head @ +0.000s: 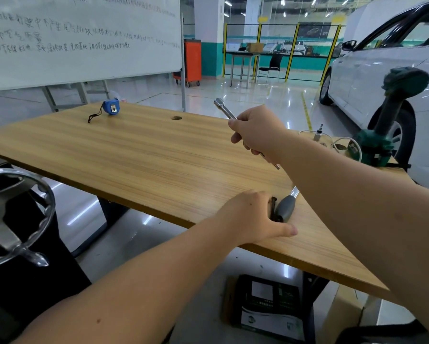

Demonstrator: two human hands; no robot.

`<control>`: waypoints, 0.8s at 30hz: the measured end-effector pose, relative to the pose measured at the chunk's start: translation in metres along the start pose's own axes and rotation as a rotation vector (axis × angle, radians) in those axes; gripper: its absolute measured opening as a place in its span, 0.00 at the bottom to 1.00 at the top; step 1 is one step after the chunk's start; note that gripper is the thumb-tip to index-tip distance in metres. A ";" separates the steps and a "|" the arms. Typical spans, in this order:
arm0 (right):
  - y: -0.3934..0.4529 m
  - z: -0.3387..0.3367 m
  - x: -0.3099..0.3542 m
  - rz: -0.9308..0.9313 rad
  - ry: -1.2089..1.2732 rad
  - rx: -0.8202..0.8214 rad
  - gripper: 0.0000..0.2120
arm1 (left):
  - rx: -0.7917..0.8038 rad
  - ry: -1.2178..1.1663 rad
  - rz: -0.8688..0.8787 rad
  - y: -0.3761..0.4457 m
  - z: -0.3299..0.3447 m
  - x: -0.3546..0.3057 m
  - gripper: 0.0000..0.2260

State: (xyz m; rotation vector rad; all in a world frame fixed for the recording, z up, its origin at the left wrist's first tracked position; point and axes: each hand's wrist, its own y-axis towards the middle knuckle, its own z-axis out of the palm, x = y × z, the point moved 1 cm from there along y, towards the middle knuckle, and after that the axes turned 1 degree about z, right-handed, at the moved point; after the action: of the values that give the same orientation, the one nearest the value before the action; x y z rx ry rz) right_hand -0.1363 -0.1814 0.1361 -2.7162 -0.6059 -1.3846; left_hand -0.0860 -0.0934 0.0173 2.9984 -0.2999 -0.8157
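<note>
While the right grip (255,131) is clamped on the socket bar (223,108) beyond the screwdriver (286,207), the left grip (250,214) touches the black bolt (273,207) beside it, can't tell if pinched. One nudge might roll it off the worktop (134,157).

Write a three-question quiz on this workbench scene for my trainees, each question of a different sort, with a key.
1. Multiple choice: what does the right hand grip above the light wooden table? A) a red hammer B) a long silver metal socket bar C) a yellow pencil
2. True or false: the blue tape measure lies on the far side of the table, away from both hands.
3. Short answer: which hand rests on the table next to the grey-handled metal tool?

Key: 1 B; 2 true; 3 the left hand.
</note>
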 end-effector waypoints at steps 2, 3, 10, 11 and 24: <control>0.000 0.003 0.004 -0.006 0.010 0.002 0.13 | -0.003 -0.028 0.018 -0.006 -0.008 0.015 0.36; 0.001 0.005 0.007 -0.008 0.026 0.003 0.13 | -0.010 -0.042 0.019 -0.009 -0.012 0.023 0.38; 0.003 0.048 0.039 -0.019 0.195 0.058 0.10 | -0.165 -0.077 -0.149 -0.038 -0.053 0.084 0.22; 0.003 0.055 0.046 -0.028 0.205 0.071 0.09 | -0.185 -0.080 -0.178 -0.043 -0.061 0.091 0.21; -0.005 0.074 0.106 -0.117 0.225 0.134 0.08 | -0.299 -0.160 -0.313 -0.098 -0.105 0.131 0.17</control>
State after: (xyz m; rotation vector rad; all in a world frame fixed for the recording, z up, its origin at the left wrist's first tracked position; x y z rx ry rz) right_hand -0.0253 -0.1269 0.1742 -2.4132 -0.8170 -1.5843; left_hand 0.0951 -0.0248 0.0361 2.7363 0.2761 -1.0219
